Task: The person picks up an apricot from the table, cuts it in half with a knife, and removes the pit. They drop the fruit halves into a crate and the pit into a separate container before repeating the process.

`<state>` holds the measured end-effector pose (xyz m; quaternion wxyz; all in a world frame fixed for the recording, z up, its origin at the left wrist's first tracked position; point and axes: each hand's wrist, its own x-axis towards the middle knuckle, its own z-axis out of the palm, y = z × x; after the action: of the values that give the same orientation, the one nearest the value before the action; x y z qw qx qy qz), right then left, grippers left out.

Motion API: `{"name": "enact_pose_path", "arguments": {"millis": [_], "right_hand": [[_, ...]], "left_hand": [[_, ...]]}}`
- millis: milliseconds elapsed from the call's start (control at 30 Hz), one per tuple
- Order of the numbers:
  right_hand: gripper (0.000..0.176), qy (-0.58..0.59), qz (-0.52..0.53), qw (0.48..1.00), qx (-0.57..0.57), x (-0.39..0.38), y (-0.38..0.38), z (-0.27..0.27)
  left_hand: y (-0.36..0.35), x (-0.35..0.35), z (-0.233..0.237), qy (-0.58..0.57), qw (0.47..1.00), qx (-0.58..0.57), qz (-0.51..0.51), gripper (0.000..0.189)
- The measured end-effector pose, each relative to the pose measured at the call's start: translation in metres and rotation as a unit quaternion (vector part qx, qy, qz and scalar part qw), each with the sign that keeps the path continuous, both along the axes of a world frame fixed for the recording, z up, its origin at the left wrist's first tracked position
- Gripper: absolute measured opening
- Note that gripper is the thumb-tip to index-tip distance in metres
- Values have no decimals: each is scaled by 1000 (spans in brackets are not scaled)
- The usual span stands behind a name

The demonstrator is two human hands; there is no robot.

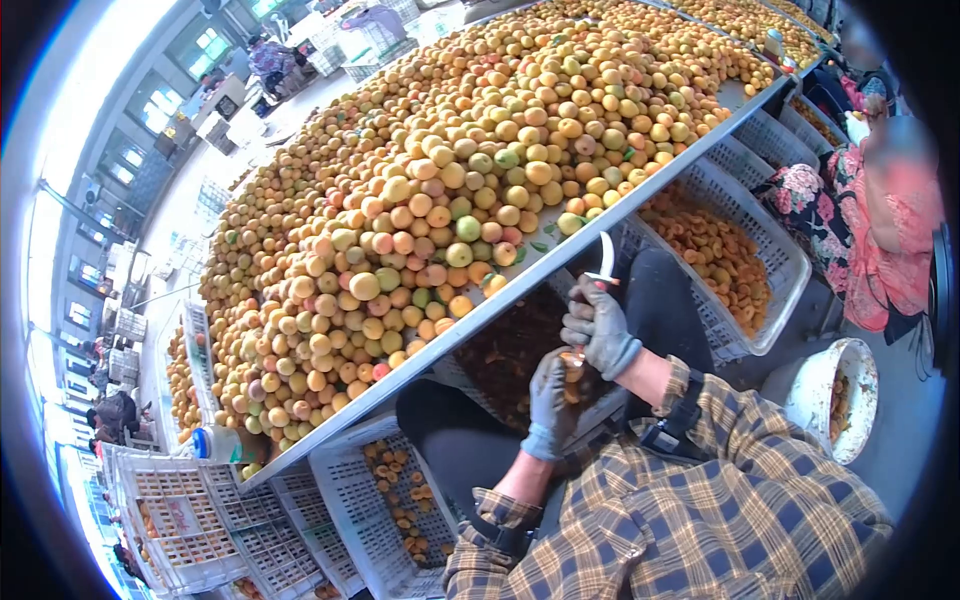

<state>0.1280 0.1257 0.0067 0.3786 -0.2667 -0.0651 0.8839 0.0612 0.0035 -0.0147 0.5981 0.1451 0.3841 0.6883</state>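
Observation:
My left hand (550, 402), in a grey glove, is closed around a cut orange fruit (573, 364) over my lap. Close beside it on the right, my gloved right hand (598, 328) grips a curved knife (606, 262), its pale blade pointing up and away from me. The two hands nearly meet at the fruit. Below them, between my knees, is a dark crate (510, 350) with fruit pieces in it. A large heap of whole orange and yellow fruit (430, 200) covers the table beyond my hands.
The table's metal edge (400, 375) runs diagonally before me. A crate of cut fruit (715, 255) stands at right, another crate (345, 480) at lower left. A white bucket (800, 390) is at my right. A person in a floral top (860, 240) sits beyond it.

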Motion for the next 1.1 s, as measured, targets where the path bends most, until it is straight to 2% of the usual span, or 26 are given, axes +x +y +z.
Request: {"name": "enact_pose_path", "arguments": {"millis": [67,133,167,200,233,267,300,333,400,433,467,533,567,600,667,700,733,767,800,833,867,933,967,1033,1067,1100], "right_hand": [[25,18,8,1000,17,-3,1,8],[24,18,22,999,37,2,-1,14],[22,-65,51,986,147,5,-4,17],[21,-144,77,953,255,7,-7,23],[23,-273,155,896,313,13,-8,34],[23,-268,159,896,317,13,-11,23],[24,-346,111,783,505,10,-19,5],[25,-402,52,626,666,6,-25,-1],[26,-470,167,520,693,10,-31,0],[23,-470,143,517,700,10,-31,-7],[23,-462,141,518,706,8,-28,-14],[24,-512,152,569,625,9,-21,-26],[24,-509,188,593,595,10,-16,-30],[24,-507,187,594,596,14,-14,-30],[26,-486,286,590,578,21,-15,-28],[27,-498,325,580,557,23,-17,-23],[31,-498,352,573,547,27,-20,-23],[33,-500,371,566,541,30,-23,-22],[35,-502,390,558,534,32,-27,-22],[38,-480,399,561,544,34,-30,-30],[38,-476,399,562,546,34,-33,-33],[36,-460,426,554,548,31,-36,-33],[33,-448,405,563,564,31,-38,-29],[29,-429,396,567,582,31,-39,-20],[26,-410,389,571,595,30,-38,-15],[25,-414,387,561,603,31,-39,-12]], "left_hand": [[6,-6,7,106,994,-10,29,31],[2,-22,-5,6,1000,-27,7,33],[1,-29,-11,-125,991,-38,-5,38],[0,-33,-12,-124,992,-36,2,38],[-2,-35,-12,-136,990,-48,2,40],[-1,-38,-11,-147,987,-59,1,43],[-1,-34,-1,-105,993,-58,12,46],[0,-30,16,-27,997,-65,6,47],[6,-26,-3,-7,994,-86,69,48],[-5,-39,-8,-39,998,-49,-28,46],[-9,-44,-15,-55,996,-44,-62,41],[-13,-42,2,171,982,-75,-28,38],[-16,-46,16,250,966,-56,-21,35],[-24,-53,26,297,952,-78,0,33],[-51,-74,50,385,910,-140,61,28],[-67,-88,56,478,858,-140,128,26],[-86,-105,64,489,837,-191,152,22],[-110,-131,44,560,769,-230,206,18],[-127,-151,54,680,656,-255,205,17],[-143,-170,58,776,515,-318,175,19],[-148,-182,65,813,422,-358,182,21],[-137,-208,82,798,460,-334,201,23],[-121,-215,87,798,460,-332,205,23],[-75,-230,102,771,559,-195,233,33],[-50,-233,106,779,554,-180,232,37],[-26,-238,107,815,516,-143,221,40]]}}
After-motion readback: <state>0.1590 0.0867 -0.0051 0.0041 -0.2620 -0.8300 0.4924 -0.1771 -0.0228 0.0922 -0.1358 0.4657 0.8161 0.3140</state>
